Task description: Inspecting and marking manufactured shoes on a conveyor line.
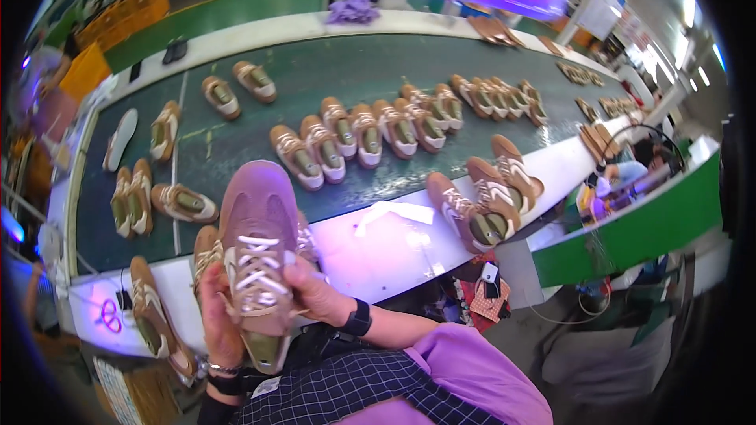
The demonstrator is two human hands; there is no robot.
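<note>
Between my two hands is a brown sneaker (pixel 258 212) with white laces, its toe pointing away from me and a green insert in its heel opening. My left hand (pixel 220 315) grips its left side near the laces. From the right, my right hand (pixel 319 291) holds it with the thumb along the upper. Behind it, partly hidden, another brown sneaker (pixel 206 250) stands on the white table edge (pixel 370 256). More brown sneakers (pixel 147 307) lie left of my left hand, and a group of sneakers (pixel 480 208) stands at the right on the edge.
A dark green conveyor belt (pixel 236 138) carries rows of similar sneakers (pixel 366 135) and a single white sole (pixel 120 139) at the left. A white paper sheet (pixel 394 214) lies on the near edge. At the right, a person (pixel 622 177) sits behind a green panel (pixel 638 236).
</note>
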